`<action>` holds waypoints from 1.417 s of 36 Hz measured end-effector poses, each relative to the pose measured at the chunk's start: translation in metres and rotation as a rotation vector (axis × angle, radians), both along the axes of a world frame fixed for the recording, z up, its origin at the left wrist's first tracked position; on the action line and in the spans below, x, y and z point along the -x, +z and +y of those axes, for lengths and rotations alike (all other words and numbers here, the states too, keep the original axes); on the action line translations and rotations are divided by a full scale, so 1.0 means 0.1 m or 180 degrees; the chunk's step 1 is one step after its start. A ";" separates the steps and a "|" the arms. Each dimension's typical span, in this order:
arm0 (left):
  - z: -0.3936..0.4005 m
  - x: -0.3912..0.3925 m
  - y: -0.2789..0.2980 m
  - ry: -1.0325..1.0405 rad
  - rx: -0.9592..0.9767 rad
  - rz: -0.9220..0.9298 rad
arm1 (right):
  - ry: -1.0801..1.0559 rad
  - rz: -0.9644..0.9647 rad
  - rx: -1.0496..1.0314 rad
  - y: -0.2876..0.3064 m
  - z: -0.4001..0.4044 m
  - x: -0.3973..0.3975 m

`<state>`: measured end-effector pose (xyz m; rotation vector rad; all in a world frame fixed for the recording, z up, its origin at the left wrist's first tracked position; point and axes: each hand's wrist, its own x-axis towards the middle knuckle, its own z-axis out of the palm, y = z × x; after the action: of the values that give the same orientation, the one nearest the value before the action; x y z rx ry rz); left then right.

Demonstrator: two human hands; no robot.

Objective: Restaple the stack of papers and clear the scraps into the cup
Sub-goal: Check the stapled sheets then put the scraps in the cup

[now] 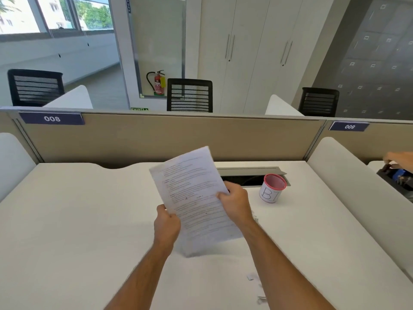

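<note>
A stack of printed papers (pixel 192 193) is held tilted above the white desk (pixel 78 220). My left hand (pixel 167 224) grips its left edge, thumb on top. At the right edge my right hand (pixel 235 203) pinches the sheets. A white cup (pixel 271 189) with a red rim and hand-drawn letters stands upright on the desk, to the right of the papers. Small white paper scraps (pixel 250 276) lie on the desk near my right forearm, with more scraps (pixel 261 299) closer to the front edge. No stapler is visible.
A cable slot with an open grey lid (pixel 250 173) lies behind the cup. A beige partition (pixel 156 137) closes the back of the desk and a white divider (pixel 348 175) the right side. Beyond that divider, another person's hand (pixel 400 161) touches a dark object (pixel 395 177).
</note>
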<state>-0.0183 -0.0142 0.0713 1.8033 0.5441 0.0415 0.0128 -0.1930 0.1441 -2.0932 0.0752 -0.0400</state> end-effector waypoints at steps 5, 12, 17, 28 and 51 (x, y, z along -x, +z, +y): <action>0.04 0.04 -0.09 0.0073 -0.0008 0.0566 | 0.0530 -0.0072 0.1933 0.50 0.26 -0.09; 0.00 0.09 -0.08 0.0158 0.0072 0.0549 | 0.0845 -0.0297 0.3010 0.65 0.59 -0.21; 0.04 0.12 -0.07 0.0161 0.0342 0.0568 | 0.0911 -0.0141 0.3102 0.52 0.65 -0.25; 0.13 0.16 -0.11 0.0168 0.0506 0.0627 | 0.0854 0.0162 0.2933 0.28 0.60 -0.29; 0.26 -0.06 -0.10 0.0380 0.1394 0.0411 | 0.0561 0.0748 0.1565 0.49 0.30 -0.33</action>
<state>-0.0121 0.0118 0.0613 1.3518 0.6938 -0.1062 0.0454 -0.1632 0.1926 -2.5797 0.0229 0.3246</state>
